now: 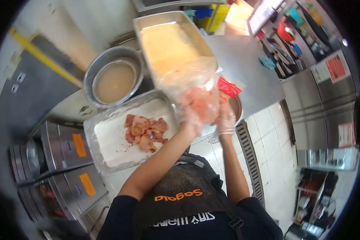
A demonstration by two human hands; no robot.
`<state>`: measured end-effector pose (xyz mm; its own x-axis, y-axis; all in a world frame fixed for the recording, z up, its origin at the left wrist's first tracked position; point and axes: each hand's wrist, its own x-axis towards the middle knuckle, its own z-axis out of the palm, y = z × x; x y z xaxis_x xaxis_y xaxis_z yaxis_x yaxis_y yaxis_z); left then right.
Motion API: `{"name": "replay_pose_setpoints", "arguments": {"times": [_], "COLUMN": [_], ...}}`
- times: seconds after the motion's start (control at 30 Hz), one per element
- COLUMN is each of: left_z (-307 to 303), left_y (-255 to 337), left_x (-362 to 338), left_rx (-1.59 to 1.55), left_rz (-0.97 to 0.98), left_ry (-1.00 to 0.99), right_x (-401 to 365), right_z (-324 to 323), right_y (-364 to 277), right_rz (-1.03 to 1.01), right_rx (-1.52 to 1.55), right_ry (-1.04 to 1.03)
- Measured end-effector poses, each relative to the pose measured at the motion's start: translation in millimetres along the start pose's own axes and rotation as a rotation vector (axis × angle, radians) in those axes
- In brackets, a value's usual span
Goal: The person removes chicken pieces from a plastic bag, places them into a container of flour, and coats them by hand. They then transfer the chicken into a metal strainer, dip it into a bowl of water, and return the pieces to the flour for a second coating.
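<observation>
A clear plastic bag (202,92) with pink raw meat in it is between my two hands, above the front end of a deep metal pan (210,50). My left hand (192,122), in a clear glove, is wrapped round the bag's near left side. On the other side my gloved right hand (227,120) grips the bag's right edge, beside a red plastic piece (229,87). Blur hides the exact fingertips. Left of the bag, raw meat pieces (142,130) lie on white powder in a metal tray (93,141).
Yellowish crumbs or powder (168,44) fill much of the deep pan. A round metal bowl (89,82) holds cloudy liquid. Partly behind my right hand stands another round container (238,108). A steel counter (248,64) extends right; a floor drain grate (250,160) runs below.
</observation>
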<state>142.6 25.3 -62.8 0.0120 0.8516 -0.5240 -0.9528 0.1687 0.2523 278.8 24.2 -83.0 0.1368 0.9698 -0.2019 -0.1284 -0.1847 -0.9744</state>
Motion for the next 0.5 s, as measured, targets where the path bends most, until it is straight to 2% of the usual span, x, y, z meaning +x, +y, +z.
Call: {"name": "replay_pose_setpoints", "arguments": {"times": [0.03,0.07,0.1,0.13,0.17,0.2,0.27,0.33,0.37,0.43,0.47,0.5], "left_z": [25.0,12.8,-5.3,7.2,18.6,9.5,-50.0,-111.3,-141.1,-55.0,-5.3,-13.8], "left_y": [-29.5,-70.3,-108.9,-123.6,-132.1,-149.6,-194.5,-236.6,-257.1,-166.2,-114.5,-91.8], "left_x": [13.3,56.8,94.9,93.9,93.4,109.5,165.2,201.4,219.6,125.1,71.6,62.6], "left_rx": [0.088,0.057,0.022,0.177,0.323,0.313,1.079,1.018,0.983,0.801,0.706,0.683], "left_rz": [0.029,-0.083,-0.189,-0.296,-0.384,-0.342,-0.413,-0.33,-0.291,-0.417,-0.467,-0.456], "left_ry": [0.136,0.049,-0.034,0.074,0.191,0.216,0.08,-0.04,-0.099,0.071,0.165,0.192], "right_x": [2.5,12.8,24.1,32.2,44.0,60.1,107.0,124.3,119.9,115.5,121.0,131.6], "right_z": [-17.8,-29.9,-43.2,-56.8,-65.4,-69.3,-85.2,-94.9,-91.9,-93.1,-98.9,-107.9], "right_y": [-14.9,-23.7,-29.7,-29.6,-28.9,-27.0,7.8,36.0,43.8,50.4,54.9,58.2], "right_rz": [-0.223,-0.441,-0.535,-0.53,-0.386,-0.243,-0.149,0.15,0.144,-0.136,-0.141,-0.121], "right_rx": [-0.028,-0.06,-0.397,-0.387,-0.743,-1.091,-1.253,-1.181,-1.18,-1.438,-1.439,-1.49], "right_ry": [0.026,0.039,0.054,0.049,0.058,0.045,0.023,0.008,-0.049,-0.226,-0.27,-0.439]}}
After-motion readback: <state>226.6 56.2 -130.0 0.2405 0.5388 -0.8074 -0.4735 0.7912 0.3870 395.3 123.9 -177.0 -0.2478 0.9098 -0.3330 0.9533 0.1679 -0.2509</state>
